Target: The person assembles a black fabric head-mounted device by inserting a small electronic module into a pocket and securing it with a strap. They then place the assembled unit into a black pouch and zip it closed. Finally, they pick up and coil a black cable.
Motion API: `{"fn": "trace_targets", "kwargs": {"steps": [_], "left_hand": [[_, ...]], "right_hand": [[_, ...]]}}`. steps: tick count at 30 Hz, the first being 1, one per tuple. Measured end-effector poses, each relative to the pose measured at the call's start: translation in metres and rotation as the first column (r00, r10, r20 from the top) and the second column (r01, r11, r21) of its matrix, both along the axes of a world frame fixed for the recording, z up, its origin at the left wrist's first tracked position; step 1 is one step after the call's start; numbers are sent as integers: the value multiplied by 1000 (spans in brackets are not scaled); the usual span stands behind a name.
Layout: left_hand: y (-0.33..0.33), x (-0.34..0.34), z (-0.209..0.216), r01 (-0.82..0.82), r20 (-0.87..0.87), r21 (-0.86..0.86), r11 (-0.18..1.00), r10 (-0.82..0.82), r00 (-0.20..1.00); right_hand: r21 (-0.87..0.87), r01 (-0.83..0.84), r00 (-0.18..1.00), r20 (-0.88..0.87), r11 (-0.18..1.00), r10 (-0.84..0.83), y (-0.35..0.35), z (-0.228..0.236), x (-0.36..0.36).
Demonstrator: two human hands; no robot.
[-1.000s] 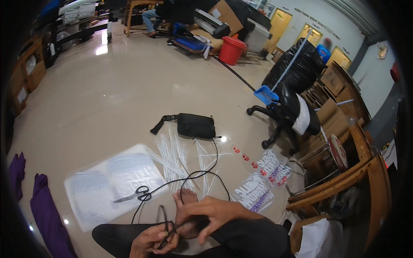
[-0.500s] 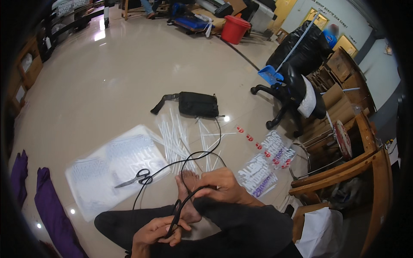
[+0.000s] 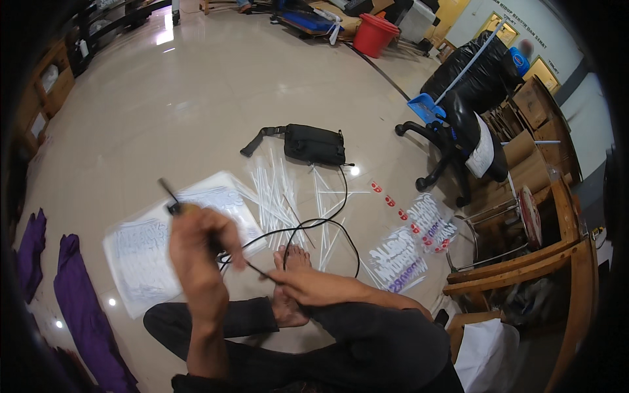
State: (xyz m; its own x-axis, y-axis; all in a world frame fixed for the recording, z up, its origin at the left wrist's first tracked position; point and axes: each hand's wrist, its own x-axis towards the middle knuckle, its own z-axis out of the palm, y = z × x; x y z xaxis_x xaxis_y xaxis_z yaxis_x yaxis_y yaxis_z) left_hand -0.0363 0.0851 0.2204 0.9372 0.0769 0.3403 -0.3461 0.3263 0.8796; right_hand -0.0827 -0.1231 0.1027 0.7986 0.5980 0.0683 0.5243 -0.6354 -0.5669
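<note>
My left hand (image 3: 204, 252) is raised over the clear plastic sheets (image 3: 141, 281), closed around a black cable, its fingers blurred by motion. A dark, slim end (image 3: 168, 190) sticks out above that hand; its kind is too smeared to make out. My right hand (image 3: 298, 286) pinches the black cable (image 3: 255, 268) over my bare foot, with a short stretch running between both hands. More of this cable loops across the floor up to a black pouch (image 3: 314, 145) with a strap. The scissors seen on the sheets earlier are hidden behind my left hand.
Thin white sticks (image 3: 275, 196) lie loose on the floor before my foot. Printed transfer sheets (image 3: 400, 259) are spread to the right. A black office chair (image 3: 436, 154), a blue dustpan (image 3: 426, 108) and a wooden frame (image 3: 517, 275) stand right; purple cloth (image 3: 85, 301) lies left.
My left hand has risen from my lap and swung forward over the plastic sheets with the cable. My right hand has shifted left and down, and the whole view has moved slightly.
</note>
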Motion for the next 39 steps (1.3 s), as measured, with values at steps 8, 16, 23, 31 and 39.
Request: {"fn": "trace_targets", "kwargs": {"steps": [8, 16, 23, 31, 39], "left_hand": [[-7, -5, -76, 677, -627, 430, 597, -342, 700], [63, -21, -67, 776, -315, -570, 269, -944, 96], [59, 32, 25, 116, 23, -612, 782, -129, 991], [34, 12, -43, 795, -744, 311, 520, -387, 544], [47, -29, -25, 595, -313, -639, 488, -871, 379]], "right_hand": [[41, -37, 993, 116, 998, 32, -1, 72, 11], [329, 58, 838, 497, 942, -225, -36, 69, 62], [-270, 28, 959, 279, 962, 51, 26, 8, 21], [98, -240, 944, 253, 966, 209, -1, 137, 27], [502, 60, 947, 245, 863, -208, -14, 59, 76]]}}
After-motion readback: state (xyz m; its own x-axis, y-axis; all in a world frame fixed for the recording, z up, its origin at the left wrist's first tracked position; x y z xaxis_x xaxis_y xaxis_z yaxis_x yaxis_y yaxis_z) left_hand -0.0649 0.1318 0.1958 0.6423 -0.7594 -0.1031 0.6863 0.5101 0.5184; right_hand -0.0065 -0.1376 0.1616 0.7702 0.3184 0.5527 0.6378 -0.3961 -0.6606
